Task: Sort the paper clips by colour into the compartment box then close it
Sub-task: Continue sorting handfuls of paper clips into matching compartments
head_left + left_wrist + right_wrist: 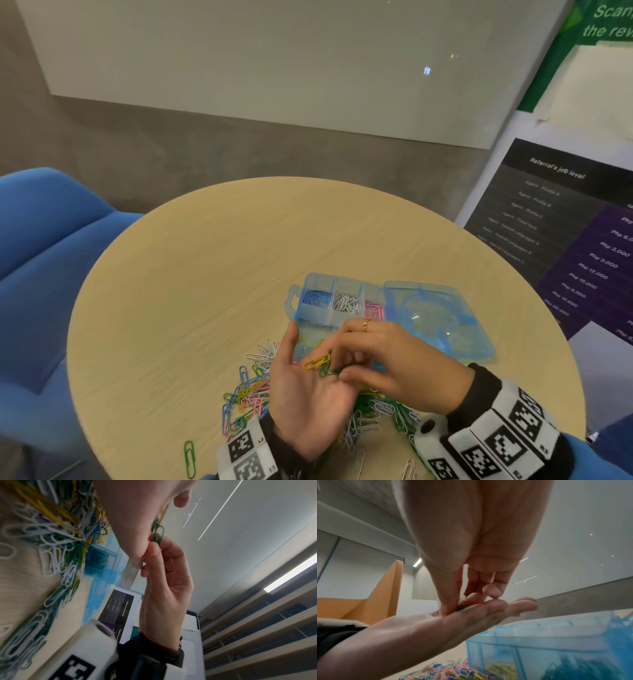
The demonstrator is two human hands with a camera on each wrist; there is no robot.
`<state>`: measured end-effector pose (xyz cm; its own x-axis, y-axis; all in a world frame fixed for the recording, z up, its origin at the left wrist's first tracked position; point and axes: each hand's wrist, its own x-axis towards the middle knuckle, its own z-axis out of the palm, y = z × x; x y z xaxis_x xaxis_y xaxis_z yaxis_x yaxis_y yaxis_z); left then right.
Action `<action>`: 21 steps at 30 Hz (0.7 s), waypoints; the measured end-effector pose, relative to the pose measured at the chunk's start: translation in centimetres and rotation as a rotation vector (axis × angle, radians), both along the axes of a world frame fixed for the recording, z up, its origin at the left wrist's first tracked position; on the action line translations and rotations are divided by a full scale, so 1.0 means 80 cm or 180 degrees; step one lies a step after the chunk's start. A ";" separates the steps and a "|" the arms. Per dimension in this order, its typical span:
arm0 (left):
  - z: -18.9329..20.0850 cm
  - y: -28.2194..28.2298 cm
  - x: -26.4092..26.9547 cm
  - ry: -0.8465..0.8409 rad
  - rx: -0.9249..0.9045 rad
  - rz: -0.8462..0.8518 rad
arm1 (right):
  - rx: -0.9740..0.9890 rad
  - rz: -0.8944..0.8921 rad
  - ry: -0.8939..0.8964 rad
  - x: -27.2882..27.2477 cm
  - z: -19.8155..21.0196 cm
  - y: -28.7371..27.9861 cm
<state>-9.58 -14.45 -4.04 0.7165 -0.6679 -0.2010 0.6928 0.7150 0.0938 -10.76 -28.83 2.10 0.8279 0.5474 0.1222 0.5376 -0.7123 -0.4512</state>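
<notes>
Holding your left hand palm-up at lower centre of the head view, you keep its fingers straight and relaxed, thumb lifted toward the box, with a yellow paper clip and a few green paper clips lying across the base of the fingers. Your right hand comes in from the lower right, knuckles up, a ring on one finger, its fingers bent down narrow so thumb and fingertips pinch the green clips resting on the left palm. From the left wrist view the pinch shows clearly: green wire is caught between the right thumb and fingertips, with the yellow clip just above.

The compartment box sits just beyond both hands, centre of the frame, translucent blue, open, its lid folded flat to the right on the surface. The far row of compartments holds blue, white and pink clips from left to right; the right wrist view shows yellow and dark green clips in the near compartments.

The unsorted pile of mixed clips spreads under and to the left of your wrists at the lower edge of the frame, and one green clip lies apart near the lower left rim.
</notes>
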 end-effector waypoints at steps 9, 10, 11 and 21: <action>-0.018 0.002 0.005 -0.0228 0.0580 0.0091 | -0.0091 0.0155 -0.0156 0.006 0.000 0.020; -0.019 0.002 0.006 -0.0202 0.0559 0.0090 | -0.0078 0.0139 -0.0164 0.007 0.000 0.021; -0.018 0.003 0.005 -0.0154 0.0437 0.0082 | -0.0063 0.0124 -0.0183 0.008 -0.001 0.021; -0.008 0.005 0.000 -0.0166 0.0342 -0.0117 | -0.0649 0.0051 -0.0807 0.005 -0.005 0.025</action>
<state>-9.58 -14.03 -4.69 0.7034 -0.6706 -0.2358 0.7105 0.6731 0.2052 -10.36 -26.80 1.67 0.7762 0.5945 0.2101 0.6264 -0.7648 -0.1504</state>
